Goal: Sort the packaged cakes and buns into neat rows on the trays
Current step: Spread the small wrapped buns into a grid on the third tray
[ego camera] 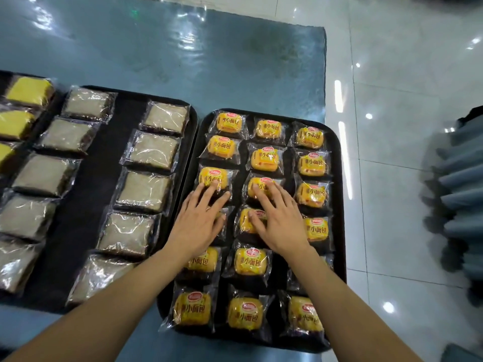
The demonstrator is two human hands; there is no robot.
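Packaged buns (250, 261) in clear wrappers with yellow and red print fill the right tray (338, 178), a black tray with rounded corners, in three columns running from the far edge to the near edge. Both hands work in the middle of this tray. The left hand (200, 222) lies palm down with fingers extended; its fingertips press on the third bun (213, 176) of the left column, and the palm covers the bun behind it in the same column. The right hand (279, 220) lies palm down with fingers spread and straight; its fingertips touch the third bun of the centre column (261, 182), and its thumb and palm rest on the fourth centre bun (247, 220). Neither hand curls round a package. The right forearm crosses over the near part of the right column and hides part of one bun there.

Just left of this tray, touching or nearly touching it, sits the middle tray (117, 131), also black. It carries grey-brown cake slices (151, 150) in clear wrappers, set in two columns with a bare strip between them. At the far left, a third tray is partly in view and holds wrapped yellow cake slices (27, 91) in one column. All trays rest on a table (183, 61) covered with a glossy blue-grey sheet. A white tiled floor (405, 74) lies to the right of the table.
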